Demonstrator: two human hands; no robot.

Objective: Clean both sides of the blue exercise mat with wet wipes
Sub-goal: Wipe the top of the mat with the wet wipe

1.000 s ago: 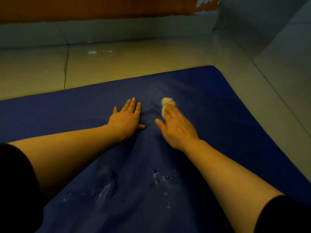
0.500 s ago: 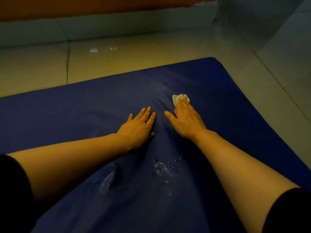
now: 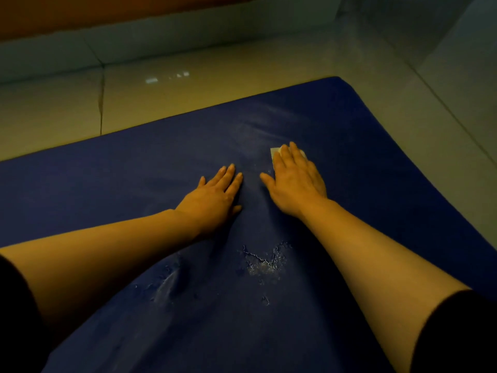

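Both hands flat on the blue mat (image 3: 349, 157): left hand (image 3: 215, 197) spread and empty, bracing; right hand (image 3: 295, 181) with straight fingers pressing a white wipe (image 3: 274, 153) down, grasping nothing. Best kept flat, firm, in long overlapping strokes toward the far edge. Smooth, slightly glossy foam, rounded far corner, on pale floor tiles (image 3: 188, 103). Beaded water droplets (image 3: 263, 265) near, between the forearms.

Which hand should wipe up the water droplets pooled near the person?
Right hand: it already presses the white wet wipe flat on the blue exercise mat; the left hand lies bare.
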